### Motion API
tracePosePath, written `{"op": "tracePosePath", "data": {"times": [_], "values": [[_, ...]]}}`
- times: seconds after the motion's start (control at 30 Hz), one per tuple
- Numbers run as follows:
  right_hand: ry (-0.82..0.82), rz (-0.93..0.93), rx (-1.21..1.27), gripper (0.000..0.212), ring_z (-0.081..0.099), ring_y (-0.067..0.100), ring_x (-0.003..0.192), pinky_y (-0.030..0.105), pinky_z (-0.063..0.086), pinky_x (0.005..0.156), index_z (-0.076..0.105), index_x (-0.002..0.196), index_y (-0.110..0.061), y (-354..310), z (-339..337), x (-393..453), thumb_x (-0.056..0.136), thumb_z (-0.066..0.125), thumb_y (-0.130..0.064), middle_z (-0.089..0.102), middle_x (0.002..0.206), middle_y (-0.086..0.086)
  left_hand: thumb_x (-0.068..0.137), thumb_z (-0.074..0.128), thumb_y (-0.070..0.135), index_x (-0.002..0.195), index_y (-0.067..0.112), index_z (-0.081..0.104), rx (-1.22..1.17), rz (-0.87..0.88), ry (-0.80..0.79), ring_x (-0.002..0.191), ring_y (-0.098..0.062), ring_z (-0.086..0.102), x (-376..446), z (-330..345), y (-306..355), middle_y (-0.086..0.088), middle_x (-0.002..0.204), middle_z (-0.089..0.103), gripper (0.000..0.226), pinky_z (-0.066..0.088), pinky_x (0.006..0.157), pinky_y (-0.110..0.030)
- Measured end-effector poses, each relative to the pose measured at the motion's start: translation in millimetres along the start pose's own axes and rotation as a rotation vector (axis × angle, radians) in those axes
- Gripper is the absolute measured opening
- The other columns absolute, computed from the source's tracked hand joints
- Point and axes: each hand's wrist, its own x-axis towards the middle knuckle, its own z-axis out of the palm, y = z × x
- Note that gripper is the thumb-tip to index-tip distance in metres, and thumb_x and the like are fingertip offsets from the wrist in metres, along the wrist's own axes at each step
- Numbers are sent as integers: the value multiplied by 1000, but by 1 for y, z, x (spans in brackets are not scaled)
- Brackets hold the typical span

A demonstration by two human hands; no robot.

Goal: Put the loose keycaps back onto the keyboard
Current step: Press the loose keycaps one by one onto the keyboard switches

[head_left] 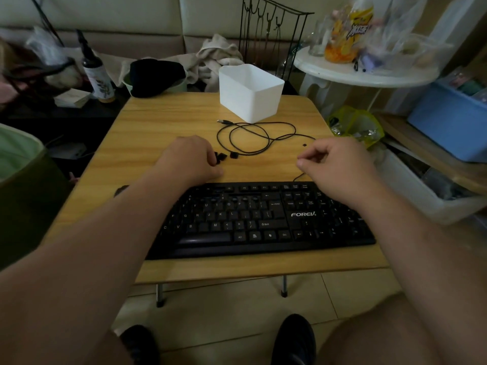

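A black keyboard [261,219] lies near the front edge of a small wooden counter [163,122]. Some spots in its number row look bare, with no caps on them. The loose keycaps [224,157] sit in a little bunch on the wood just behind the keyboard, toward its left end. One more small black piece [305,145] lies apart, farther right; it is too small to tell what it is. The left hand [192,159] rests on the counter right beside the bunch. Its fingers are bent and touch the nearest caps, but I cannot tell if it has one pinched. The right hand [334,164] hangs above the counter behind the right end of the keyboard. Its fingers are loosely curled, with the thumb close to the fingertips, and nothing shows between them. A thin black cable [253,135] lies in loops on the counter behind the hands. A white plastic bin [250,93] stands near the back edge, just behind the cable.
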Motion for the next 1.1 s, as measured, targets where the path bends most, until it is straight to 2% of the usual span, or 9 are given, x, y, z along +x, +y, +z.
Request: {"op": "tracePosePath", "data": {"times": [0.13, 0.2, 0.3, 0.4, 0.5, 0.6, 0.7, 0.9, 1.1], "values": [[-23, -61, 26, 13, 62, -2, 81, 20, 45, 67, 72, 81, -39, -23, 17, 1, 89, 76, -30, 68, 83, -17, 91, 75, 42, 88, 33, 72, 47, 11, -3, 95, -13, 62, 3, 3, 3, 9, 100, 69, 9, 58, 83, -35], [-68, -97, 20, 9, 60, -4, 81, 14, 41, 65, 75, 86, -37, -34, 26, 1, 91, 75, -29, 68, 84, -18, 92, 72, 40, 91, 30, 74, 76, 10, -11, 90, -13, 63, 4, 6, 4, 8, 98, 69, 10, 58, 78, -33], [-122, -151, -1, 7, 58, -6, 79, 12, 37, 63, 75, 92, -36, -48, 40, 1, 93, 73, -29, 67, 84, -19, 94, 70, 39, 96, 28, 76, 51, 28, -5, 90, -15, 64, 0, 5, 6, 6, 98, 70, 13, 60, 79, -36], [-119, -207, 60, 21, 59, -6, 80, 18, 43, 72, 76, 112, -35, -55, 48, 3, 92, 75, -31, 70, 88, -16, 95, 70, 40, 93, 31, 77, -168, 55, -1, 85, -11, 65, -10, -14, 11, 9, 92, 72, 12, 54, 75, -32], [-95, -293, 109, 41, 53, -14, 69, 19, 40, 73, 69, 126, -38, -58, 50, 5, 87, 80, -32, 69, 94, -16, 97, 70, 40, 94, 27, 79, -528, -51, -127, 83, -9, 65, -23, -36, 13, 7, 88, 75, 16, 50, 73, -31], [-70, -335, 202, 41, 55, -13, 67, 17, 37, 66, 71, 120, -37, -61, 53, 5, 82, 85, -31, 69, 94, -12, 101, 66, 30, 105, 14, 78, -880, -164, -328, 78, -9, 62, -38, -37, 6, 0, 92, 75, 20, 46, 69, -27], [-52, -373, 253, 33, 57, -9, 67, 14, 35, 62, 73, 108, -32, -66, 55, 3, 79, 88, -28, 70, 92, -12, 103, 61, 22, 105, 7, 73, -1194, -210, -411, 70, -9, 57, -49, -29, -1, -1, 86, 72, 19, 41, 64, -23], [-24, -396, 269, 28, 58, -9, 70, 6, 35, 61, 74, 98, -27, -73, 55, -2, 76, 91, -29, 69, 89, -16, 104, 57, 18, 112, 6, 70, -1348, -183, -399, 68, -5, 57, -54, -31, -3, 2, 78, 69, 19, 46, 66, -21], [-7, -427, 253, 26, 58, -7, 70, 7, 36, 61, 74, 97, -26, -79, 57, -6, 76, 90, -31, 69, 91, -16, 103, 58, 19, 104, 11, 72, -1393, -173, -366, 67, -6, 56, -60, -32, -2, 1, 77, 64, 17, 47, 68, -22]]}}
